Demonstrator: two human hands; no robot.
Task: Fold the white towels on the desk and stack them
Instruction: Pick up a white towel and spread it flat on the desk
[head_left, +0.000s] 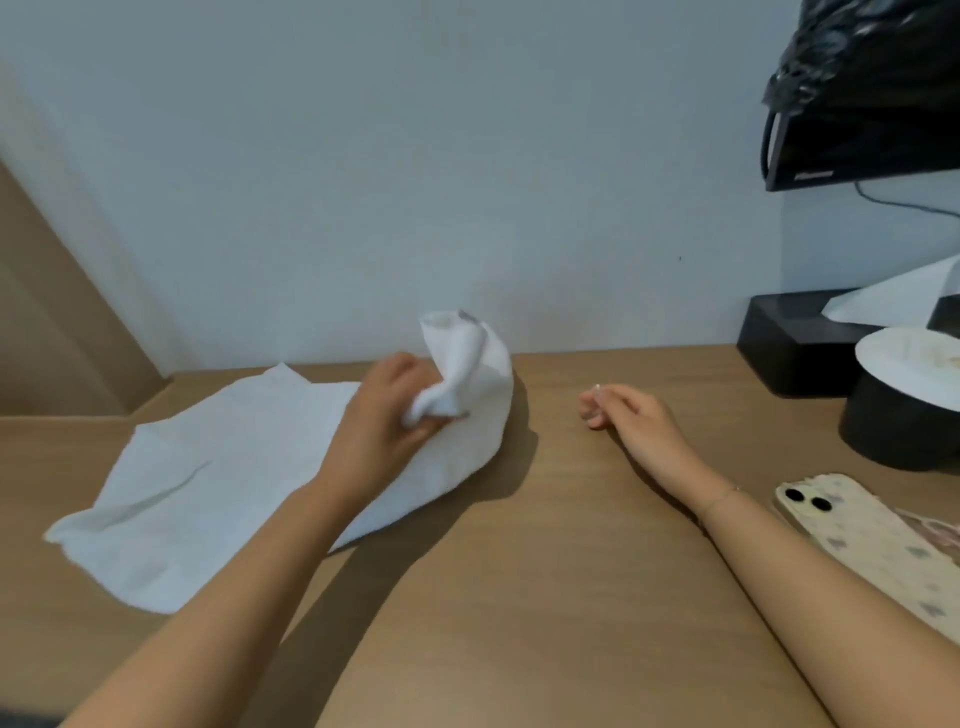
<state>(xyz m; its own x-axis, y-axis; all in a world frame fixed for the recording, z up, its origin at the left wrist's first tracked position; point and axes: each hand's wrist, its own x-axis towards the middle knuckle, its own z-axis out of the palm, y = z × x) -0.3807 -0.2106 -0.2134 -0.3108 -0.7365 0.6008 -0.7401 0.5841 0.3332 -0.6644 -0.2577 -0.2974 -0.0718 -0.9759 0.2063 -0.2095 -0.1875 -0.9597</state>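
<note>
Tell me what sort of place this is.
Probably a hotel or guest room, though a home bedroom is possible. A wooden desk stands against a plain wall, with a black tissue box at its back and a wall-mounted screen above, draped with a black bag.

One white towel (218, 467), two hands (387, 410) (623, 413), one phone (872, 545), one tissue box (789, 348)

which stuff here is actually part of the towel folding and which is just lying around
Part of the job:
white towel, bunched at one end in the left hand
right hand, holding nothing
desk

Just lying about:
phone
black tissue box
round black container
black plastic bag
</note>
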